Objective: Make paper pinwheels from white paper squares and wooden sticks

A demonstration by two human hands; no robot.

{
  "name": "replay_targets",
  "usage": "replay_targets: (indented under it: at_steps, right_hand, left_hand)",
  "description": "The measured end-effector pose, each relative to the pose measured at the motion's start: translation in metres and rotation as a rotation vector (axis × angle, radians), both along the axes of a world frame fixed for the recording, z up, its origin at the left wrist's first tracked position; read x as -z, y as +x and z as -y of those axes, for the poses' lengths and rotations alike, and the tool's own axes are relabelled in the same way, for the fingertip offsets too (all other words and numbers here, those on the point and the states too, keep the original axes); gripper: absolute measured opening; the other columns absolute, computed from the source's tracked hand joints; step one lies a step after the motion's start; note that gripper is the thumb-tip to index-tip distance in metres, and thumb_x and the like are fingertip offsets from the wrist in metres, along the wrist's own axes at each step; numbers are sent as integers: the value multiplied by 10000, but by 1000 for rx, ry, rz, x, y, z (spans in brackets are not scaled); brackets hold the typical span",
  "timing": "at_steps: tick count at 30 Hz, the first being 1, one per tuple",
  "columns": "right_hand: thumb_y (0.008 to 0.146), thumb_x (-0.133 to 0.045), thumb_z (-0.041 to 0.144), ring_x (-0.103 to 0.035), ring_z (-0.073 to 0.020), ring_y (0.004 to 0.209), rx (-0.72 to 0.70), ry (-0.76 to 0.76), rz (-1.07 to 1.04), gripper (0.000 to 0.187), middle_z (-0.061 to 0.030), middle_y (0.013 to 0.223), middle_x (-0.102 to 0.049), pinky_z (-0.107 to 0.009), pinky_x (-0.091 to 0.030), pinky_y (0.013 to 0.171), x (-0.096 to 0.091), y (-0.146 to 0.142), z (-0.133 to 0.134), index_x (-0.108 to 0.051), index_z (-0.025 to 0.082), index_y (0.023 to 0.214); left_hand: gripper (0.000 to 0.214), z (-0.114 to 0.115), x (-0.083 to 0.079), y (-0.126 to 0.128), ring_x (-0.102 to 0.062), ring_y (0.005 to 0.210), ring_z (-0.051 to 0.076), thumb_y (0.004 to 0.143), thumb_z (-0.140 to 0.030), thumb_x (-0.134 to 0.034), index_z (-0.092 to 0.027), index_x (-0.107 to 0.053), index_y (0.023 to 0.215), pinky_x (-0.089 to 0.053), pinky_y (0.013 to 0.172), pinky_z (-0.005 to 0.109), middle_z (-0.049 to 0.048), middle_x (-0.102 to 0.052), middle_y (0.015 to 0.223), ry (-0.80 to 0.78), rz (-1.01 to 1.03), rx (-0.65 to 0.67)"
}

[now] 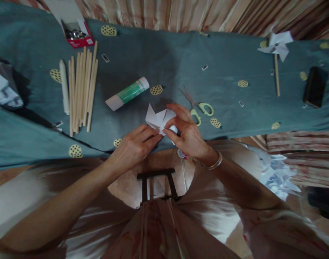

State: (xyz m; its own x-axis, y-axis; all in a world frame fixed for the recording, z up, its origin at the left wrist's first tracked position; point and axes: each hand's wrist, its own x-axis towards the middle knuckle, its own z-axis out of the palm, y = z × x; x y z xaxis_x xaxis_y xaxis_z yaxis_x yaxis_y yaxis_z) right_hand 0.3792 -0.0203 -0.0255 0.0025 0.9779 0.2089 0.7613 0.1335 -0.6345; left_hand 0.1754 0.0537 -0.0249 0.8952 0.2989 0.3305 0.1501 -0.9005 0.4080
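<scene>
A white paper pinwheel [155, 118] with folded, pointed blades is held between my two hands near the table's front edge. My left hand [137, 143] pinches its lower left side between thumb and fingers. With thumb and index finger, my right hand [184, 131] grips the paper close to its centre, the other fingers curled over the right blade. Part of the paper is hidden behind the right fingers. Just beyond my right hand lie scissors [193, 101] with light green handles, their blades apart. A green and white glue stick [129, 92] lies to the upper left of the paper.
Wooden sticks [82, 88] lie beside a white candle-like stick [64, 86] on the teal cloth [164, 54]. Behind them stands an open red box [79, 37] of shiny metal pieces. A finished pinwheel [278, 44] on a stick and a dark phone [315, 87] lie at right.
</scene>
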Motion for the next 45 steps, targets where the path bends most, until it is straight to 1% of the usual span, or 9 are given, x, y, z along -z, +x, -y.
replay_targets:
  at_steps: [4,9,15,21,25,29,34,40,45]
  right_hand:
    - [896,-610,245,-428,-288,1405,1,10,8,55,-70,1425,-545,-543,-391,1162,3,1,0,-649,232,859]
    - [901,-621,271,-455,-281,1383,-15,93,47,61,-99,1400,-561,-532,-435,1134,8,3,0,-648,218,916]
    - [945,-543,266,-431,-261,1415,-33,123,117,140,-33,1436,-530,-528,-435,1145,9,2,2,-669,284,1005]
    - [967,-464,215,-355,-287,1463,-109,135,204,201,-61,1488,-478,-546,-437,1133,7,-1,5,-661,235,1007]
    - [975,-396,195,-277,-266,1509,-121,92,206,308,15,1534,-432,-583,-393,1154,11,-5,6,-613,322,1152]
    - [975,-377,173,-251,-248,1519,-125,136,247,288,-40,1534,-431,-542,-382,1165,13,-7,6,-609,272,1112]
    - [954,-399,125,-221,-269,1526,-147,146,227,271,-110,1547,-415,-566,-379,1133,10,-7,7,-614,196,1103]
    - [916,-459,126,-230,-292,1520,-145,96,169,282,-98,1568,-394,-582,-362,1134,5,-6,8,-640,201,1120]
    - [973,-423,175,-273,-299,1503,-120,78,160,253,-132,1533,-442,-586,-371,1132,0,-8,7,-660,178,1062]
  left_hand:
    - [206,-1,1,0,-627,936,207,962,-115,-516,-114,-659,1111,-582,823,340,98,-696,1016,17,15,3]
    - [202,-1,0,1,-629,930,209,956,-105,-522,-100,-661,1102,-582,821,336,102,-698,1011,37,28,12]
    - [215,-1,0,2,-637,941,212,959,-113,-510,-118,-671,1101,-577,835,340,99,-695,1013,14,14,5]
    - [215,-2,-1,3,-644,948,216,957,-117,-512,-120,-685,1084,-577,825,338,106,-709,1013,-10,0,5]
    - [191,-2,-4,2,-660,920,205,964,-163,-529,-126,-695,1052,-580,812,334,103,-723,1003,-19,16,8]
    - [169,-7,-10,-5,-684,860,169,966,-190,-543,-149,-699,1019,-575,769,285,79,-734,981,-77,55,-32]
    - [207,-26,-11,-10,-679,937,193,972,-263,-541,-187,-694,1088,-567,824,317,78,-718,1051,-116,29,-217]
    - [249,-44,0,1,-651,1002,204,975,-313,-515,-220,-729,1063,-543,904,356,68,-701,1088,-235,-7,-188]
    - [258,-46,0,8,-651,977,204,959,-329,-535,-194,-754,965,-539,901,346,73,-710,1025,-304,-7,-178]
